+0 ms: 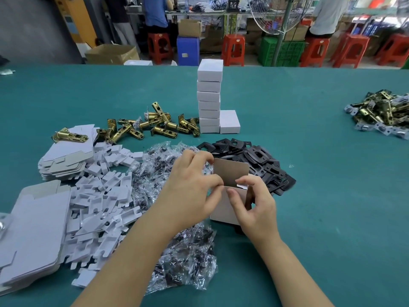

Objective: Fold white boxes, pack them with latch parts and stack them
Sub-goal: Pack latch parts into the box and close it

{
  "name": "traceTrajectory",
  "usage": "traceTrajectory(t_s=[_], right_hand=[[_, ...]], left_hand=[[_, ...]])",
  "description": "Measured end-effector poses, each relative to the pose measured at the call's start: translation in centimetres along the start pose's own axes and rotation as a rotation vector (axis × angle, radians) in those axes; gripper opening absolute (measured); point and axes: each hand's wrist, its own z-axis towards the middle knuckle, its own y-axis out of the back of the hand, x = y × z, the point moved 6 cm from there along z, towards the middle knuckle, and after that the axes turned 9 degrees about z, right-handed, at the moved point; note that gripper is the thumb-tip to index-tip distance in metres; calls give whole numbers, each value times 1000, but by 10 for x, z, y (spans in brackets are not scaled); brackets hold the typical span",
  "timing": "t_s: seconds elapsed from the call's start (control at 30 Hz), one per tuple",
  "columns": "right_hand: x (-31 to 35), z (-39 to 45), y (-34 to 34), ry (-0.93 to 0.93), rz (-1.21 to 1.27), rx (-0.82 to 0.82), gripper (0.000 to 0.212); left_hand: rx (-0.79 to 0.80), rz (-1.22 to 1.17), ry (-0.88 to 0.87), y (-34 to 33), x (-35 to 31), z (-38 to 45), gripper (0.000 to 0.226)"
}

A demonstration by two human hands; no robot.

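While your left hand [194,185] and right hand [254,204] pinch the open white box [223,207] just nearside of the black plates [261,160] | fingers curled on its walls | thin, light card, dents easily: grip by folded edges.

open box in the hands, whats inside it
The open box shows only its bare brown inner flap; the interior is hidden by the left hand and right hand gripping its rim, so any contents cannot be seen.
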Motion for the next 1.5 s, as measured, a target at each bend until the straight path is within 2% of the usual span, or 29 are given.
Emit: traceTrajectory(t_s=[0.1, 0.2, 0.27, 0.37, 0.43, 0.63, 0.87, 1.07, 1.17, 1.27, 1.5], right_hand=[[-2, 1, 0, -2, 12, 19, 17], [-5, 1, -1, -18, 41, 38, 16], [-7, 1, -1, -42, 52, 46, 16], [-8, 0, -1, -65, 65, 54, 16], [-9, 0, -2, -71, 73, 59, 18], [-8, 1, -1, -90, 88, 50, 22], [-8, 2, 1, -71, 81, 33, 29], [-20, -1, 2, -159, 182, -12, 39], [-20, -2, 0, -150, 191, 17, 48], [-19, -2, -1, -153, 201, 49, 49], [-16, -2, 1, -131, 201, 99, 44]], left_hand=[[28, -70, 47, 1, 1, -1, 38], [-68, -427, 171, 5, 9, -4, 24], [-92, -678, 329, -1, 20, -4, 20], [3, -998, 520, -21, 26, -6, 33], [71, -1060, 507, -31, 22, -8, 35], [194, -1047, 501, -45, 17, -5, 38], [229, -1059, 409, -46, 16, -2, 39], [252, -1082, 320, -44, 13, -7, 26], [184, -986, 340, -47, 15, -8, 16], [148, -848, 308, -46, 12, -9, 23], [74, -547, 98, -32, 1, -8, 44]])
